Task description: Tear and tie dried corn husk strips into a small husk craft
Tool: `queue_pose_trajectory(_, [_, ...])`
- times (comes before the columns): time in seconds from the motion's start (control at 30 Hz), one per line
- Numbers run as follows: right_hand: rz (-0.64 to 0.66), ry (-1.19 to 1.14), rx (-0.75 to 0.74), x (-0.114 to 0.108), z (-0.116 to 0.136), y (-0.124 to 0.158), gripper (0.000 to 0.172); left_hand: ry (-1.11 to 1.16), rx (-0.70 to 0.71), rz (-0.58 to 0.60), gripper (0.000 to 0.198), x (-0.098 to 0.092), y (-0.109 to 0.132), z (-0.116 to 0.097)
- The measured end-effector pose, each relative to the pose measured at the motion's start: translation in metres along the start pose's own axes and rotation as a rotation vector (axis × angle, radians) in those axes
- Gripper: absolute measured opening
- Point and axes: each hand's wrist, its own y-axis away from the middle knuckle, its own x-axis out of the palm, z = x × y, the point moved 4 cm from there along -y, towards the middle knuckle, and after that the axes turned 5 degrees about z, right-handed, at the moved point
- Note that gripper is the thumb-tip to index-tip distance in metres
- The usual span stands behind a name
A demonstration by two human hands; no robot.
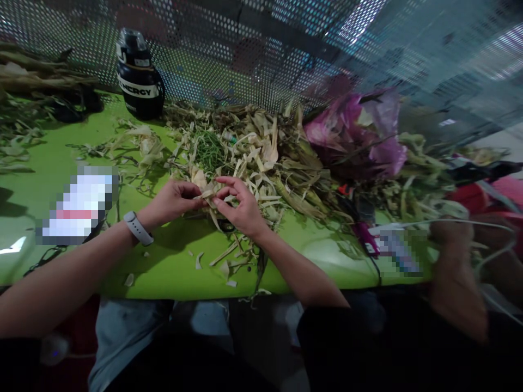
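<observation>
In the head view, a pale dried corn husk piece (210, 191) is pinched between my two hands over the near edge of the pile. My left hand (175, 200), with a white wristband above it, grips the husk's left side between thumb and fingers. On the other side, my right hand (240, 206) holds it with thumb and index finger, the other fingers curled. Just beyond lie a tangle of thin green strips (207, 150) and a heap of loose husks (300, 177). Small husk scraps (231, 265) are scattered nearer to me.
Behind the husks stands a black bottle (141, 90) against a perforated metal screen (229, 49). A blurred phone (79, 206) lies left on the green table (171, 272). Rightward are a purple plastic bag (355, 133), another blurred device (400, 253) and another person's arm (460, 277).
</observation>
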Motion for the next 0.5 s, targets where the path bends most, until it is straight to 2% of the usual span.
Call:
queue_pose_trajectory(0.1, [0.029,0.039,-0.009,-0.001,0.006,0.0,0.036,-0.028,-0.011,0.048,0.025,0.004,0.001,0.003])
queue_pose_trajectory(0.23, [0.086,0.135,-0.012,-0.002,0.009,-0.003,0.016,-0.095,0.01,0.165,0.022,0.01,0.002,0.002])
queue_pose_trajectory(0.4, [-0.025,0.123,-0.076,-0.003,0.01,-0.005,0.017,-0.187,0.087,0.263,0.022,0.018,0.003,-0.004])
queue_pose_trajectory(0.5, [-0.062,-0.05,0.038,-0.004,0.005,-0.006,0.02,-0.187,0.104,0.358,0.023,0.026,0.005,-0.006])
